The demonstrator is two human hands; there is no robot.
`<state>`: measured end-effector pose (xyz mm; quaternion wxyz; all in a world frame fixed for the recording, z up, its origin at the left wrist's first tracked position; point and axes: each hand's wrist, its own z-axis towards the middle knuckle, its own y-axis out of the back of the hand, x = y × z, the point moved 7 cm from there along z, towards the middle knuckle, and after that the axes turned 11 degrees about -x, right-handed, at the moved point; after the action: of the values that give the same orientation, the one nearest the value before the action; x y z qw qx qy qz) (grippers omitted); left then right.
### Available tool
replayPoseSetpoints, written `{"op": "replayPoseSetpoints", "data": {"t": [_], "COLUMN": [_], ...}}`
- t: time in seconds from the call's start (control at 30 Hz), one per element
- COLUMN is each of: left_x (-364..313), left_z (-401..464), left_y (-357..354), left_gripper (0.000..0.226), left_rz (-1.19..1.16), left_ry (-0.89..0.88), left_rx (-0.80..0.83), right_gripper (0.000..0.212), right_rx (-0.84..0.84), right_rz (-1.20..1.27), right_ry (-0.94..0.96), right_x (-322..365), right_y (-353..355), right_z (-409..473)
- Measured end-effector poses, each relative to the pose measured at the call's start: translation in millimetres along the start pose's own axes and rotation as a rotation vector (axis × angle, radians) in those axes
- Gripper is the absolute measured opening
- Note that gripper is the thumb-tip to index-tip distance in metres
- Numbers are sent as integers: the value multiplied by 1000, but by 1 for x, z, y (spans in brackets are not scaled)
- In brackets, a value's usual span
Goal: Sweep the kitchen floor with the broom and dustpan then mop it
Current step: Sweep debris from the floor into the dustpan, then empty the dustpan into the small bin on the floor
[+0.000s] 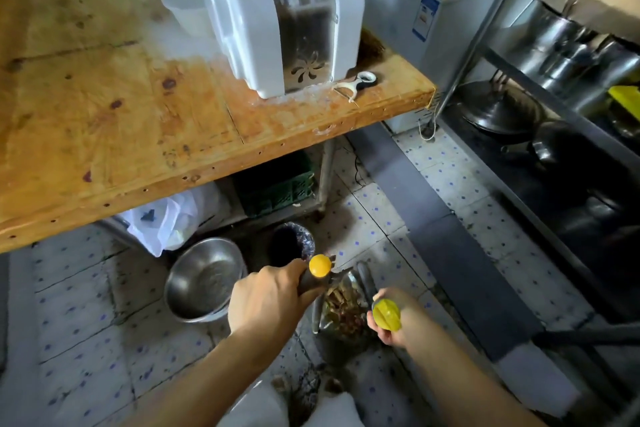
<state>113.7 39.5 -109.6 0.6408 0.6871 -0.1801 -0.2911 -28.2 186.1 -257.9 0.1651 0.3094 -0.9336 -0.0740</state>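
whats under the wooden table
Under the wooden table: a green crate, a white plastic bag, and at its edge a steel bowl and a dark bin. The tabletop hides everything further back.

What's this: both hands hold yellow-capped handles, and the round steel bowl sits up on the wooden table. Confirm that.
Wrong on the bowl. The head view shows the round steel bowl on the tiled floor below the wooden table. Both hands, left and right, do hold yellow-capped handles.

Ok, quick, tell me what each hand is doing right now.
Left hand: gripping the dark handle with the orange cap.
Right hand: gripping the handle with the yellow cap.
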Motion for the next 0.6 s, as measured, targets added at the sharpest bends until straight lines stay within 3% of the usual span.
{"op": "replayPoseSetpoints", "data": {"t": [0.13, 0.3, 0.6], "left_x": [11, 33, 78], "left_z": [0, 2, 11], "left_y": [-15, -34, -71], "left_gripper": [44, 43, 51], "left_rz": [18, 55, 141], "left_ry": [-56, -164, -281], "left_rx": [38, 124, 210], "right_gripper": [24, 14, 21], "right_rx": [9, -77, -19], "right_rz": [124, 165, 214], "right_ry": [90, -52, -149], "right_x": [-4, -20, -35], "right_y": [-19, -42, -99], "right_z": [16, 24, 48]}}
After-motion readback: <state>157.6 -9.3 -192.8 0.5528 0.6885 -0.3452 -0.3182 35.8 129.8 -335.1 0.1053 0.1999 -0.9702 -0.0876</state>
